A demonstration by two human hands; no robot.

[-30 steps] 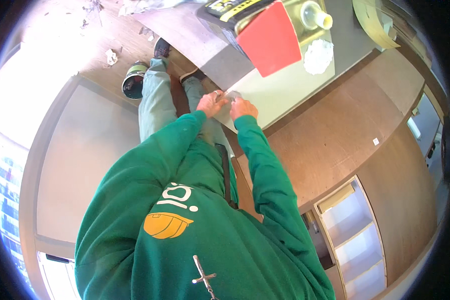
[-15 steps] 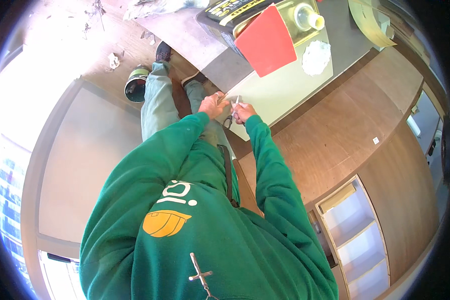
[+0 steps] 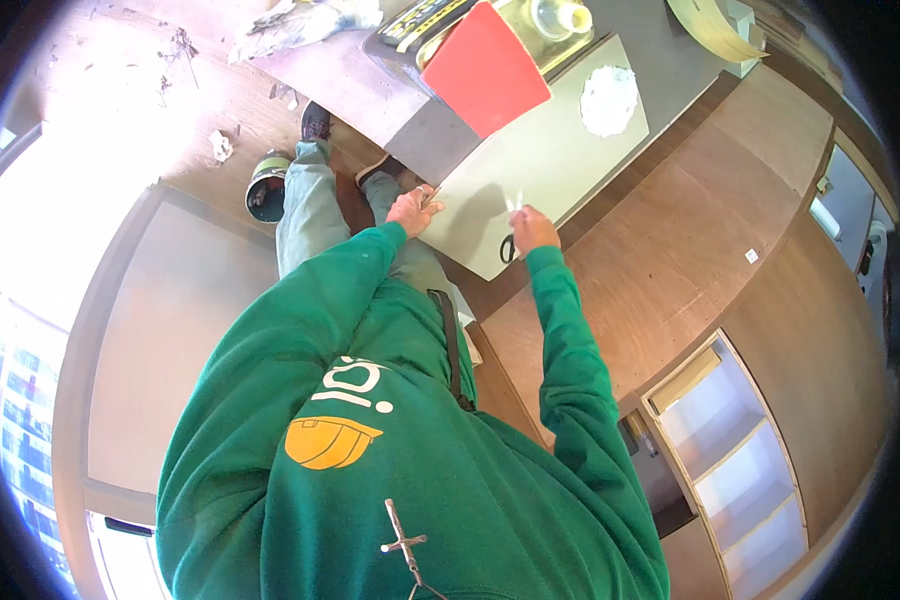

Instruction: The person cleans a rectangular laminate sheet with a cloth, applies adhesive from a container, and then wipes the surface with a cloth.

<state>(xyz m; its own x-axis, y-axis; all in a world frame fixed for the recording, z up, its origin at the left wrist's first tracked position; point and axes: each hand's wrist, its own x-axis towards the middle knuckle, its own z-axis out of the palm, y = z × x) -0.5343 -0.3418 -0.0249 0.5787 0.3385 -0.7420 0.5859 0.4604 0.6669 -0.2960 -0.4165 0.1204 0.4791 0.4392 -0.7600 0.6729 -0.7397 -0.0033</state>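
My right hand (image 3: 536, 228) is closed round a pair of scissors (image 3: 507, 248). Their dark handle loop hangs below the fingers, and the pale blades point away from me over a cream-coloured panel (image 3: 545, 165). At the panel's left corner is my left hand (image 3: 408, 212), its fingers pinched together. Something thin and brownish shows at those fingers, too small to name. Farther along the panel lies a crumpled white wad (image 3: 608, 100), beside a red flat-sided piece (image 3: 485, 70) leaning against a metal can (image 3: 450, 30) and a clear bottle with a pale cap (image 3: 562, 18).
The panel rests on a grey and pinkish work surface (image 3: 430, 140). A brown wooden sheet (image 3: 660, 250) stretches along the right, with an open shelf unit (image 3: 735, 460) below it. A dark bucket (image 3: 267, 190) stands on the floor by my left leg, near scattered scraps (image 3: 220, 146).
My right hand has moved right with the scissors, away from my left hand. The left stays at the panel's corner. The whole view has shifted slightly.
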